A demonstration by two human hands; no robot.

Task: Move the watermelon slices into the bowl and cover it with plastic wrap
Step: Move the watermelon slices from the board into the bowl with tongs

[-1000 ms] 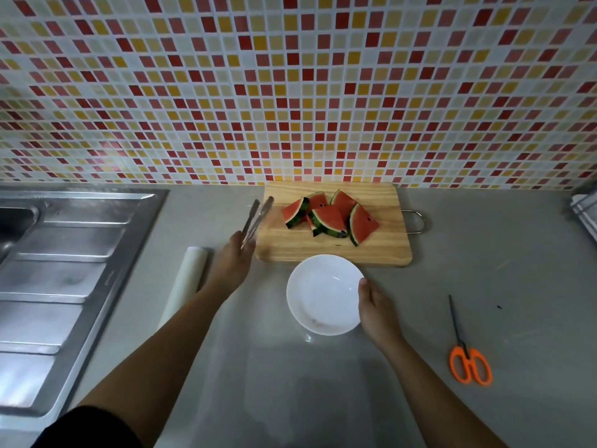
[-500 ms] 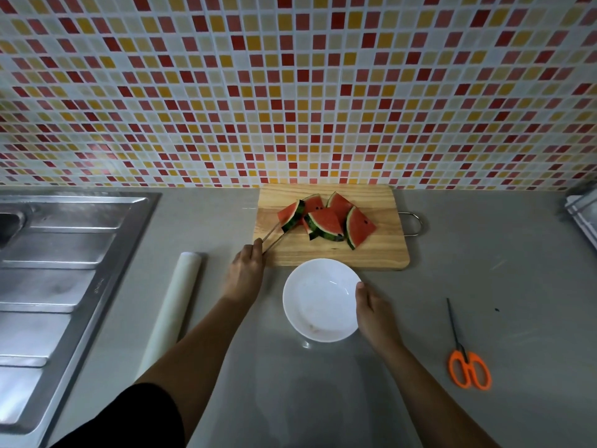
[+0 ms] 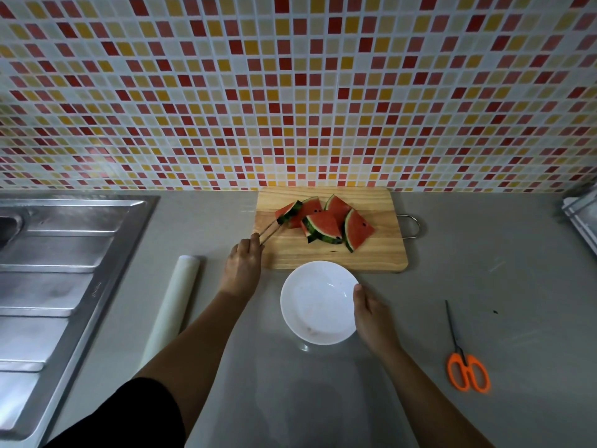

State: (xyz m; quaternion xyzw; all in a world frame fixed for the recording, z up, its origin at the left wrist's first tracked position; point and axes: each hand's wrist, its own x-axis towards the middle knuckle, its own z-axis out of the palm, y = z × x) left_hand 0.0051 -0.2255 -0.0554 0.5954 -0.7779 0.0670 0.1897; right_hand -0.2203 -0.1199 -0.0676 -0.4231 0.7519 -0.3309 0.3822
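Several watermelon slices [image 3: 326, 223] lie on a wooden cutting board [image 3: 371, 257] against the tiled wall. My left hand [image 3: 241, 268] holds metal tongs [image 3: 270, 230], whose tips close on the leftmost slice [image 3: 288, 212] at its rind. In front of the board sits a white bowl [image 3: 318, 302], with nothing in it. My right hand [image 3: 371, 315] grips the bowl's right rim. A roll of plastic wrap [image 3: 174, 302] lies on the counter left of my left arm.
A steel sink and drainboard [image 3: 58, 270] fill the left side. Orange-handled scissors [image 3: 463, 360] lie on the grey counter at the right. A metal rack edge [image 3: 581, 218] shows at the far right.
My left hand swung the tongs from pointing up beside the board onto the leftmost slice and closed them on it. My right hand stays on the bowl.
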